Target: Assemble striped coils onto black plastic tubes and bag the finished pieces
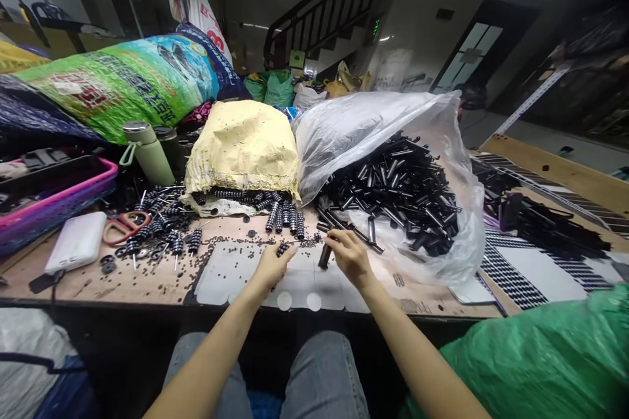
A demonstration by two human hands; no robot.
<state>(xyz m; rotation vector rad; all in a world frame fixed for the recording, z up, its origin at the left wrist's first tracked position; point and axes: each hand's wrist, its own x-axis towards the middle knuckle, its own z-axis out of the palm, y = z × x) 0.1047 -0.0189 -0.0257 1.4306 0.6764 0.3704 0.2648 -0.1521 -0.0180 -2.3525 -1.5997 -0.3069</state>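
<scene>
My left hand (274, 266) is closed on a small dark ribbed piece (282, 249), with a thin rod showing near the fingertips. To its right, my right hand (350, 255) pinches the upper end of a black tube (325, 255), which stands nearly upright over a white sheet (230, 273). A gap separates the two hands. Behind them, ribbed black rollers (285, 215) spill out of a yellow sack (250, 144). Many black tubes (393, 183) lie in a clear plastic bag (466, 209) at the right.
A pale green bottle (151, 156), red-handled scissors (126, 228), a white power bank (76, 242) and a pink-rimmed basket (88, 180) stand at the left. Small black rings dot the tabletop (162, 285). A green sack (545, 360) is at the lower right.
</scene>
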